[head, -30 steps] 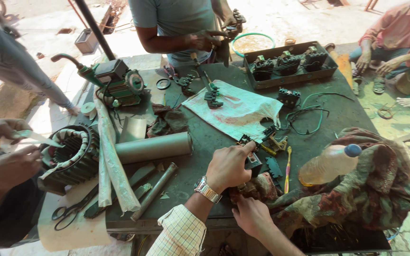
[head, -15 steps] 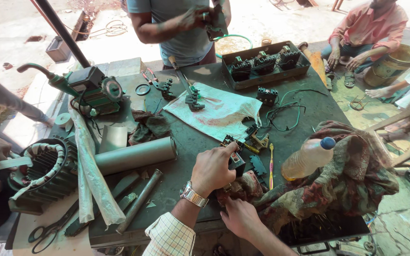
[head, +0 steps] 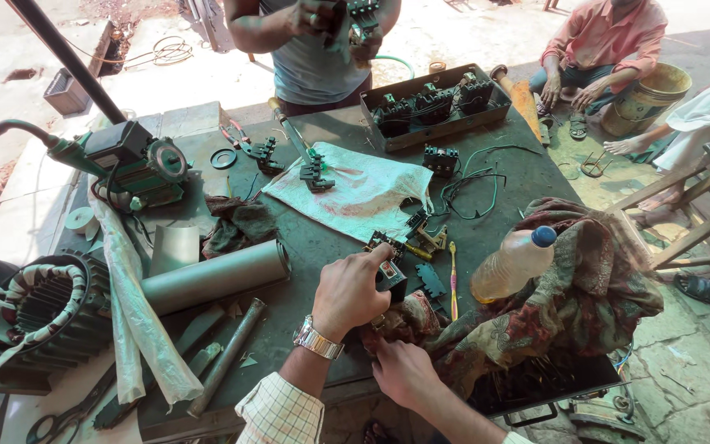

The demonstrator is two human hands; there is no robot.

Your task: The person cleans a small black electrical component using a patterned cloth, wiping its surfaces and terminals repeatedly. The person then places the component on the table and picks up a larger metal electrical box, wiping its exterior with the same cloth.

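Careful: left hand [head: 355,289] pinches the black switch [head: 388,271] beside the bottle [head: 509,265]; right hand [head: 404,372], grip unclear, could knock it over

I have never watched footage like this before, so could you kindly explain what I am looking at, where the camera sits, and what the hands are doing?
There is no machine here: a person wears a camera on the head, so the one view looks down over a dark green workbench at their own bare hands. The left hand, with a wristwatch, grips a small black electrical part. The right hand rests lower, at a patterned cloth. On the bench lie a grey tube, a plastic bottle, a pale sack, a tray of similar parts and green wires. A motor stator sits at the left. Other people stand or sit around.
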